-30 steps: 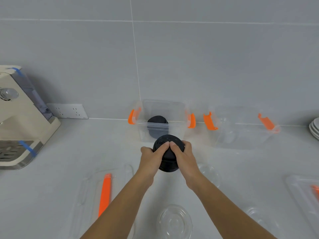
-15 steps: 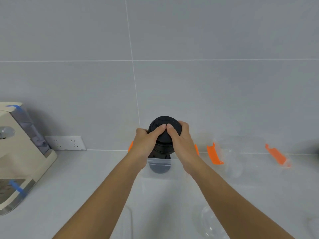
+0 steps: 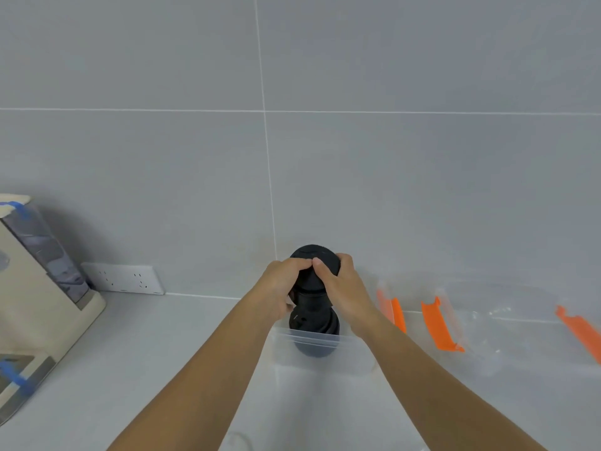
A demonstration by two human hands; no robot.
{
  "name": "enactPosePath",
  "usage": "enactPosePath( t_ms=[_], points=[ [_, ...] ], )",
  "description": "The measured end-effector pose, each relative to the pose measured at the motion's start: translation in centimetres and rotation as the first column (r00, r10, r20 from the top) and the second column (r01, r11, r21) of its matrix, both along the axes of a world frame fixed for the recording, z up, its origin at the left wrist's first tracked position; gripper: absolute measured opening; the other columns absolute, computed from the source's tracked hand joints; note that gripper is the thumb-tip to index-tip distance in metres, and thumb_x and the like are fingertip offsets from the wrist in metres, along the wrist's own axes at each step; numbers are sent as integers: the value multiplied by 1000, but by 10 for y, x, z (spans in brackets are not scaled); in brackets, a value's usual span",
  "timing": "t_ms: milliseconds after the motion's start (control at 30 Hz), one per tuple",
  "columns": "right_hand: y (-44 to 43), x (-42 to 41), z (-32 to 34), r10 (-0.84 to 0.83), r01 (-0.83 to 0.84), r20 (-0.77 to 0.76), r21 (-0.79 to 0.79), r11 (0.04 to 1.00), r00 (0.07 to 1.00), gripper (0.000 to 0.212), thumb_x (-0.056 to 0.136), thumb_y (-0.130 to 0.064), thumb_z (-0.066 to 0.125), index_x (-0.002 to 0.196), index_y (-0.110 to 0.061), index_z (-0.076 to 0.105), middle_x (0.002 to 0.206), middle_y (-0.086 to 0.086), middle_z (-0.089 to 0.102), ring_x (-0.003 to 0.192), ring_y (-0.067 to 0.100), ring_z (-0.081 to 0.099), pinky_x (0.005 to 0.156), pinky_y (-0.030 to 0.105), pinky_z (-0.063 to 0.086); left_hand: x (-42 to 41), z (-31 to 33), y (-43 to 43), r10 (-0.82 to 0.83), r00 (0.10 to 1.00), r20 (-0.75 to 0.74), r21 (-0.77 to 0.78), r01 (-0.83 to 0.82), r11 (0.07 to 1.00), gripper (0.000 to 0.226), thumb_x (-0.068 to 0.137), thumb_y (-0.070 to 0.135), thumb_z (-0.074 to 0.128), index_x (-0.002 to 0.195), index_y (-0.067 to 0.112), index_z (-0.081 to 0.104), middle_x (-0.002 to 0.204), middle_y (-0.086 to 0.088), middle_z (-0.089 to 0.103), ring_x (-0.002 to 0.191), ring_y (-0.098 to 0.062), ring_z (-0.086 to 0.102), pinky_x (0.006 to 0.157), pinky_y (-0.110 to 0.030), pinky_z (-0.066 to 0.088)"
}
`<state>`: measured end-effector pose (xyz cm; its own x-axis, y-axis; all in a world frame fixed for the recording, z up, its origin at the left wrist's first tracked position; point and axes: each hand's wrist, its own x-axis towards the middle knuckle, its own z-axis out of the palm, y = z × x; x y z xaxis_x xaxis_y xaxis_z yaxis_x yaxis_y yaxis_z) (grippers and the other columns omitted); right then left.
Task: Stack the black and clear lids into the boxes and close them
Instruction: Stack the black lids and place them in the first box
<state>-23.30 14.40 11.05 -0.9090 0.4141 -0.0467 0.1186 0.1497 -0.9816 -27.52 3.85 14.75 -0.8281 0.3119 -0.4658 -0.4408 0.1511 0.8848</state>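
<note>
Head camera view: two bare forearms reach forward over a pale counter (image 3: pixel 130 369). The left hand (image 3: pixel 281 288) and right hand (image 3: pixel 341 288) together clasp a stack of black lids (image 3: pixel 313 301), thumbs meeting on top, above a clear box (image 3: pixel 320 351) holding more black lids. Farther right sits a second clear box (image 3: pixel 500 336) with orange latches. Behind stands a grey tiled wall (image 3: pixel 390 174).
</note>
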Motion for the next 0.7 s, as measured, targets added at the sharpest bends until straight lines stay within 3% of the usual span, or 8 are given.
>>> enactPosePath(
  t_ms=[67, 233, 367, 433, 533, 633, 700],
  points=[
    [2, -7, -11, 8, -8, 44, 1, 1000, 999, 37, 89, -41, 50, 115, -18, 39, 112, 5, 55, 95, 17, 56, 69, 22, 44, -4, -8, 4, 18, 998, 59, -20, -17, 1000, 6, 85, 23, 58, 86, 17, 58, 84, -1, 60, 75, -18, 55, 52, -29, 35],
    [8, -17, -32, 34, -32, 153, -10, 999, 988, 41, 89, -42, 49, 119, -15, 41, 106, -1, 56, 97, 17, 56, 83, 30, 45, -11, -26, 10, 28, 983, 180, -46, -20, 999, 21, 83, 22, 59, 102, 14, 59, 85, -6, 59, 74, -22, 53, 58, -33, 43],
    [11, -20, -41, 58, -47, 224, -56, 997, 973, 50, 89, -45, 48, 127, -15, 39, 121, 3, 54, 106, 20, 53, 90, 33, 44, -12, -37, 13, 75, 969, 237, -37, -68, 997, 10, 84, 22, 61, 79, 14, 56, 75, -8, 59, 67, -22, 54, 56, -34, 45],
    [12, -21, -42, 66, -41, 252, -102, 994, 966, 54, 89, -47, 47, 132, -16, 35, 117, -1, 51, 102, 17, 51, 82, 29, 41, -12, -40, 13, 88, 965, 248, -11, -88, 996, 16, 85, 25, 61, 74, 16, 54, 59, -9, 66, 63, -22, 57, 53, -33, 45],
    [15, -21, -43, 84, -40, 288, -154, 987, 954, 44, 90, -50, 44, 121, -20, 44, 116, -1, 55, 87, 8, 53, 63, 22, 38, -11, -37, 15, 90, 966, 241, 6, -94, 996, 17, 82, 27, 63, 72, 17, 54, 33, -3, 59, 51, -23, 62, 49, -30, 48],
    [17, -21, -44, 96, -38, 314, -187, 982, 945, 41, 90, -52, 42, 115, -20, 47, 99, -8, 56, 77, 1, 50, 52, 18, 34, -10, -37, 16, 95, 970, 224, -2, -97, 995, 19, 81, 26, 63, 69, 16, 54, 30, -3, 56, 59, -23, 56, 56, -34, 49],
    [18, -21, -44, 95, -32, 320, -199, 980, 943, 44, 90, -53, 41, 119, -20, 46, 99, -9, 55, 76, 1, 49, 50, 18, 33, -9, -37, 16, 86, 971, 224, -1, -88, 996, 19, 81, 26, 63, 68, 15, 56, 31, -3, 58, 59, -23, 56, 56, -34, 50]
  ],
)
